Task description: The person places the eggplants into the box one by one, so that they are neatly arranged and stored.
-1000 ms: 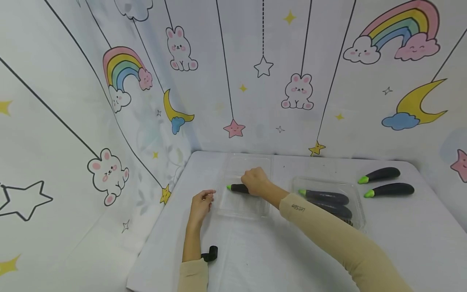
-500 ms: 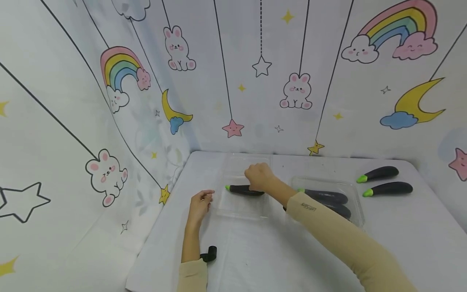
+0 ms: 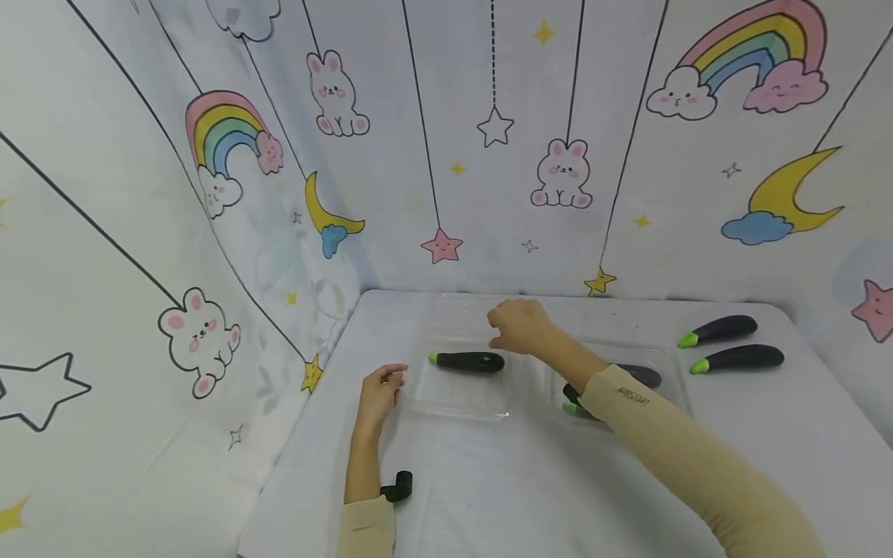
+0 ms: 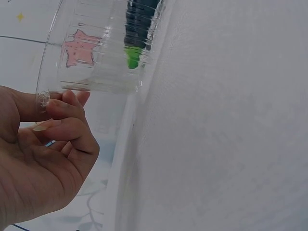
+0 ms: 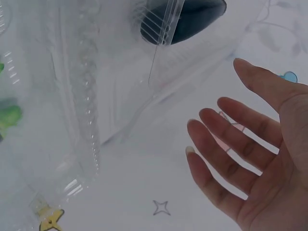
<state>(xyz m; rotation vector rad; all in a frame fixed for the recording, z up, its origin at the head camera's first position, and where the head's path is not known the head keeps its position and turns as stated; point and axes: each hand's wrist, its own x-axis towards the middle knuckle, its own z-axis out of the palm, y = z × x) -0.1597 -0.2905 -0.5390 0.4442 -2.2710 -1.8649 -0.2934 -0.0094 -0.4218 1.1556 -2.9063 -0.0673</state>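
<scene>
A black eggplant (image 3: pixel 467 362) with a bright green stem lies in a clear plastic container (image 3: pixel 460 414) at the table's middle. At the container's left side, my left hand (image 3: pixel 379 399) pinches its rim between thumb and fingertips, as the left wrist view shows. Above and right of the eggplant hovers my right hand (image 3: pixel 523 329), holding nothing. In the right wrist view its fingers (image 5: pixel 231 168) are spread and relaxed, apart from the plastic. A second clear container (image 3: pixel 687 395) to the right holds more eggplants (image 3: pixel 642 376), partly hidden by my right forearm.
Two more black eggplants (image 3: pixel 718 331) lie on the white table (image 3: pixel 488 496) at the far right. Behind the table hangs a white cloth (image 3: pixel 391 155) printed with rabbits, stars and rainbows. A small black device (image 3: pixel 399 487) sits on my left wrist.
My right hand has let go of the eggplant in the left container and moved up and to the right. The eggplant stays lying there. My left hand keeps its place.
</scene>
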